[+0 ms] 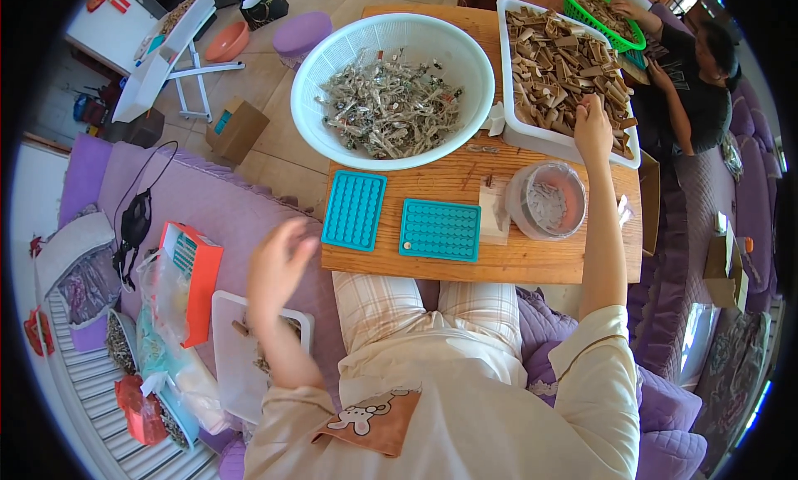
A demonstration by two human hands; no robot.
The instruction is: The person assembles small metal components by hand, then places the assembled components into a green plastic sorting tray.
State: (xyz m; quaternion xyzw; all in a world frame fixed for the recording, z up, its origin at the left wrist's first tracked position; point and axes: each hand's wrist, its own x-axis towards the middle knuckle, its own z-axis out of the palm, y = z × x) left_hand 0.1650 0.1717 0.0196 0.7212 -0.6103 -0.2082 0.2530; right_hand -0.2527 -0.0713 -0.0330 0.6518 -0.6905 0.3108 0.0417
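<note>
My right hand [592, 127] reaches into a white rectangular tray [549, 139] heaped with small folded brown card pieces [553, 60]. Its fingers are pinched together at the near right of the heap; what they hold, if anything, is hidden. My left hand [283, 260] hovers off the table's left edge, blurred by motion, and no object shows in it. Two teal molds [355, 210] with rows of round hollows lie on the table; the right-hand teal mold [440, 229] has a small pale piece in its near left corner. A clear tub [569, 226] holds whitish pieces.
A large white colander [312, 106] full of small clear-wrapped pieces stands at the table's [532, 268] far left. At the far right, a person [698, 73] handles a green basket [636, 44]. To my left are an orange box [208, 289] and a white bin [233, 372].
</note>
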